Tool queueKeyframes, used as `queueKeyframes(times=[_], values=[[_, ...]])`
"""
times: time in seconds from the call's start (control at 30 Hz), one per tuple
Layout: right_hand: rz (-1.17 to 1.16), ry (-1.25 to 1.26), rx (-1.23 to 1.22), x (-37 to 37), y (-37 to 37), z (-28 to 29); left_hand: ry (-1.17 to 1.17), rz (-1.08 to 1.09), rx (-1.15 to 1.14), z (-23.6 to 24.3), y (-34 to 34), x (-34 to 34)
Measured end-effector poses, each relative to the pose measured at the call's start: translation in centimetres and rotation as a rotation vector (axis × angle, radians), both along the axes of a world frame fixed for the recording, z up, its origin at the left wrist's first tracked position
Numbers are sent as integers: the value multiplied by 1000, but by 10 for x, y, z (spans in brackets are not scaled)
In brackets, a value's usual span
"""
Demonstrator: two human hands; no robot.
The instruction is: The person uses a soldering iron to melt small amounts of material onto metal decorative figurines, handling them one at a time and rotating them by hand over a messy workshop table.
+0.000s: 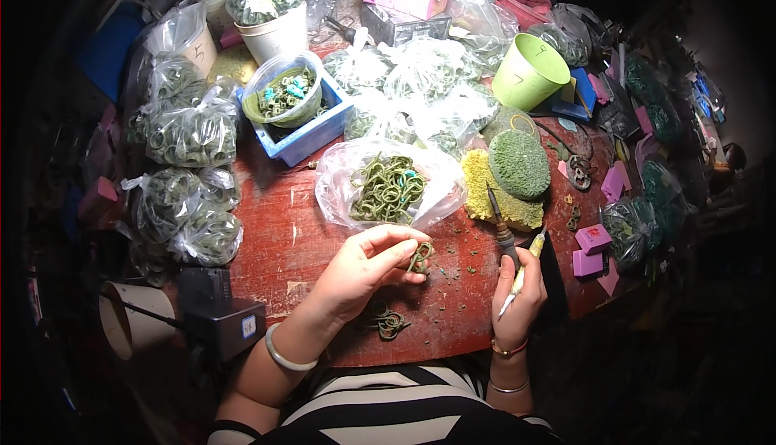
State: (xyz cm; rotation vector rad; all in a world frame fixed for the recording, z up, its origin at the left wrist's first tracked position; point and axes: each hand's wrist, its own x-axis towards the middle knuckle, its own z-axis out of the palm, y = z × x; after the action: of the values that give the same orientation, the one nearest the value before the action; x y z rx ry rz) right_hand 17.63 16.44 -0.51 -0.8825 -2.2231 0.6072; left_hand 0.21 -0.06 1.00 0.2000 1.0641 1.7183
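My left hand (pixel 368 265) pinches a small green ring-shaped piece (pixel 420 257) over the red table (pixel 283 235). My right hand (pixel 517 299) grips two slim tools: a dark-handled pick (pixel 501 227) pointing up and a yellow-tipped pen-like tool (pixel 527 263). Just beyond my left hand lies an open clear bag of green rings (pixel 388 188). A small pile of loose green rings (pixel 388 322) rests on the table near my left wrist.
Several clear bags of green rings (pixel 190 130) crowd the left and back. A blue tray (pixel 311 134) holds a bowl of rings. A green cup (pixel 529 71), a green and a yellow sponge (pixel 517 166), pink blocks (pixel 592 239) and a black lamp base (pixel 218 316) surround the work spot.
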Motion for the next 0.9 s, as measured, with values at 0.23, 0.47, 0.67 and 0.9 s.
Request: queueKeyframes(times=[0.23,0.47,0.67,0.9], values=[[90,149,119,-1,-8,10,11,-53,2,8,2,3],[303,133,-42,2,-10,14,57,-202,-37,5,2,9],[551,335,-309,-14,-17,13,65,-226,-14,-2,4,9],[642,210,-443,-8,-13,18,94,-306,-58,5,3,9]])
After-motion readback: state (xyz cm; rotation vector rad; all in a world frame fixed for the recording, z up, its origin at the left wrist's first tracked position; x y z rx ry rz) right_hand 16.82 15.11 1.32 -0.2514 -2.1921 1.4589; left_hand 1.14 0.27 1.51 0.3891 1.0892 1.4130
